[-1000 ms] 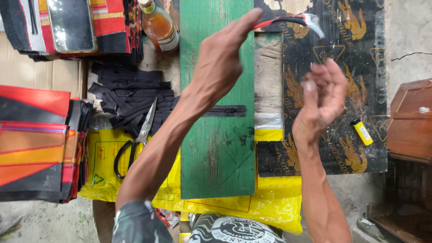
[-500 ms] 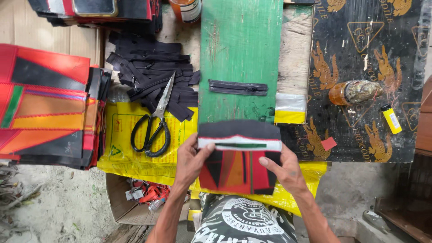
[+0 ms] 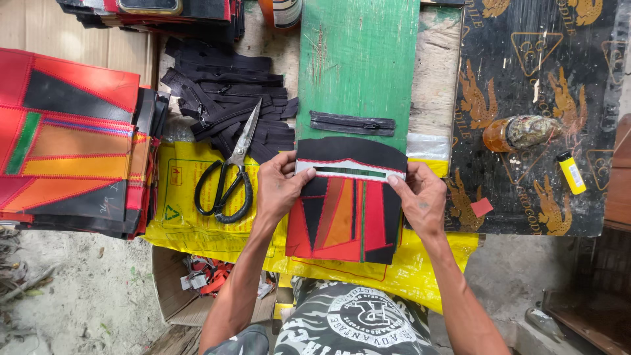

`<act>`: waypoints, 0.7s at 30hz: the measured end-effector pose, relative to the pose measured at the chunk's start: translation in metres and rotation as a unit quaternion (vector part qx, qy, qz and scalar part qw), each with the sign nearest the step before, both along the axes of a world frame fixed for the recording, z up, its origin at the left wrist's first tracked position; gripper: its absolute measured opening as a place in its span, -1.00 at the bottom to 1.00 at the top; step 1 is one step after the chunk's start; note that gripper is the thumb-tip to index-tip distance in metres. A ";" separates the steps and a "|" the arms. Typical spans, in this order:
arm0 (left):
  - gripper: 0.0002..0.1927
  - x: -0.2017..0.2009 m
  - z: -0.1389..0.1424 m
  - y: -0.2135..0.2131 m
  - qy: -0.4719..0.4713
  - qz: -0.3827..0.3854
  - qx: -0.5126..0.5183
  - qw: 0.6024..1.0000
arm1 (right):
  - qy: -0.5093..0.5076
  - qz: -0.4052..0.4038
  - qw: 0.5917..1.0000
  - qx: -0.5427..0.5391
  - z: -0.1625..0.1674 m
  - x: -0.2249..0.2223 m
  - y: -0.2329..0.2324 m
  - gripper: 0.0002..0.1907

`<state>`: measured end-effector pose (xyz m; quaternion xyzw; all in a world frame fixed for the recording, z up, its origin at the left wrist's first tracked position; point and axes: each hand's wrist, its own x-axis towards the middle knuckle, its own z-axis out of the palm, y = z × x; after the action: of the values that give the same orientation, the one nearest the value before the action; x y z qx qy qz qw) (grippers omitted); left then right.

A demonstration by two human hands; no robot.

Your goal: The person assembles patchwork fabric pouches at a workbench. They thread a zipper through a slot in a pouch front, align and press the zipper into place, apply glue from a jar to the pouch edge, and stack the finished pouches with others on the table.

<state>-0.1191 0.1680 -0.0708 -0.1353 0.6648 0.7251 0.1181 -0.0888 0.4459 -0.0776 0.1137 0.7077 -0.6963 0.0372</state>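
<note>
A patchwork piece (image 3: 345,213) of red, orange and black material lies at the near end of a green board (image 3: 358,62). It has a black top flap and a narrow slot edged in white. My left hand (image 3: 279,187) pinches the slot's left end. At the slot's right end my right hand (image 3: 420,197) presses down with its fingertips. A single black zipper (image 3: 353,123) rests on the board just beyond the piece.
Black-handled scissors (image 3: 230,177) lie left of my left hand beside a heap of black zippers (image 3: 227,98). A stack of patchwork pieces (image 3: 72,141) fills the left. To the right are a small jar (image 3: 519,131) and a yellow lighter (image 3: 572,172) on a black sheet.
A second ago both hands were raised, the left reaching far up. They came down holding the patchwork piece, and now it lies on the board with both hands at its slot.
</note>
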 end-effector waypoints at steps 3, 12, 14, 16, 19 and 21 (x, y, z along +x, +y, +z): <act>-0.61 -0.003 0.002 -0.001 -0.008 -0.006 0.000 1.000 | -0.004 -0.005 0.998 0.067 -0.002 -0.007 0.004 -0.75; -0.61 -0.005 0.003 -0.004 -0.002 -0.012 -0.022 1.000 | -0.018 0.004 0.998 0.062 -0.002 -0.014 0.007 -0.61; -0.61 -0.005 0.002 -0.003 0.003 -0.012 -0.031 0.999 | -0.025 0.006 0.997 0.073 0.000 -0.015 0.008 -0.60; -0.62 -0.005 0.001 -0.003 0.002 -0.005 -0.012 1.000 | -0.026 0.014 0.997 0.076 0.002 -0.017 0.009 -0.58; -0.61 -0.005 -0.002 -0.006 -0.005 -0.012 -0.020 1.000 | -0.033 0.028 0.997 0.059 0.004 -0.019 0.011 -0.56; -0.59 -0.005 -0.005 -0.009 -0.008 -0.024 -0.016 1.000 | -0.036 0.033 0.998 0.048 0.005 -0.019 0.011 -0.55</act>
<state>-0.1241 0.1591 -0.0755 -0.1270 0.6784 0.7102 0.1388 -0.1079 0.4570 -0.0727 0.1168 0.7421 -0.6551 0.0804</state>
